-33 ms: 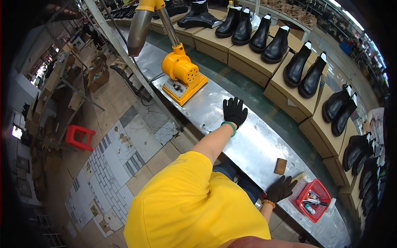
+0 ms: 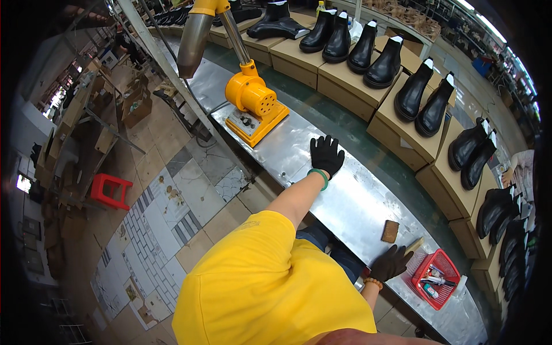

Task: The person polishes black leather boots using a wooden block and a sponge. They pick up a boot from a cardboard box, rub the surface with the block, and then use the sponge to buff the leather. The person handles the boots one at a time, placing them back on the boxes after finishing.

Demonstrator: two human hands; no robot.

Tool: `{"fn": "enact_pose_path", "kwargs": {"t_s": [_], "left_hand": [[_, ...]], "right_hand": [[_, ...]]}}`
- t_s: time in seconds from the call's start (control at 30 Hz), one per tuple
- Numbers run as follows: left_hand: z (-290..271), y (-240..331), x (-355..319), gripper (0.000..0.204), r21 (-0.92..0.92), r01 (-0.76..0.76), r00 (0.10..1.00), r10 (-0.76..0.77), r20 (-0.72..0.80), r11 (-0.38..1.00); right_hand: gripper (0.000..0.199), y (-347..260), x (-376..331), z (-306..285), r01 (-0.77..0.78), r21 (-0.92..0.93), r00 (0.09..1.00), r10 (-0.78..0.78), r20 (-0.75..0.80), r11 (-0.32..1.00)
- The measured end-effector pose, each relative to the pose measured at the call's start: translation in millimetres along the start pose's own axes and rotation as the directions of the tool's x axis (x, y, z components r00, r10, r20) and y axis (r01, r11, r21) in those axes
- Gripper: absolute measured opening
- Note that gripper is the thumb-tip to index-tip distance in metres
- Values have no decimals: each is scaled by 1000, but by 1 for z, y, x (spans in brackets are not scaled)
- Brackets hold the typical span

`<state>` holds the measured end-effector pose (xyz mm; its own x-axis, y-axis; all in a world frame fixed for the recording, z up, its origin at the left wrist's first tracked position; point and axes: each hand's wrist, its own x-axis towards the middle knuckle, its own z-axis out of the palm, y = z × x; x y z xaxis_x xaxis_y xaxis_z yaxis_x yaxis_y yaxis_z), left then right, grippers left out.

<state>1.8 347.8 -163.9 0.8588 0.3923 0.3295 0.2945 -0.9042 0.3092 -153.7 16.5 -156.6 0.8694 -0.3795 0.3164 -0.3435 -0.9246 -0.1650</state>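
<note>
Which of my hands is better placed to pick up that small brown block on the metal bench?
Probably the right hand: it rests at the bench edge just below the small brown block. The left hand lies flat on the metal bench, much farther away, toward the yellow machine.

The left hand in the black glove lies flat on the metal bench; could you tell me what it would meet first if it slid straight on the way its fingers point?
Most likely bare metal bench, then the green conveyor strip and the cardboard boxes carrying black boots. The left hand points that way; depth is uncertain.
</note>
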Motion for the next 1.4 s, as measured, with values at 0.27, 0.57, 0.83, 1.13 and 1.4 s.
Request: {"fn": "enact_pose_path", "kwargs": {"t_s": [0.27, 0.57, 0.83, 1.13, 1.4], "left_hand": [[6, -3, 1, 44, -8, 1, 1000, -1, -26, 1000], [10, -4, 2, 44, -25, 7, 999, -8, -48, 1000], [12, -7, 2, 46, -21, 7, 998, -9, -65, 1000], [9, -8, 5, 46, -4, 6, 999, -6, -43, 1000], [11, -12, 7, 47, -10, 9, 999, -9, -52, 1000]], "right_hand": [[27, 23, 25, -5, 29, 185, 997, -16, -70, 982], [46, 31, 33, -9, 23, 313, 997, 2, -82, 950], [36, 42, 23, 1, -69, 424, 998, 58, 41, 903], [40, 28, 21, -1, 43, 665, 982, 92, -167, 746], [34, 41, 22, 18, 66, 727, 950, 179, -254, 683]]}}
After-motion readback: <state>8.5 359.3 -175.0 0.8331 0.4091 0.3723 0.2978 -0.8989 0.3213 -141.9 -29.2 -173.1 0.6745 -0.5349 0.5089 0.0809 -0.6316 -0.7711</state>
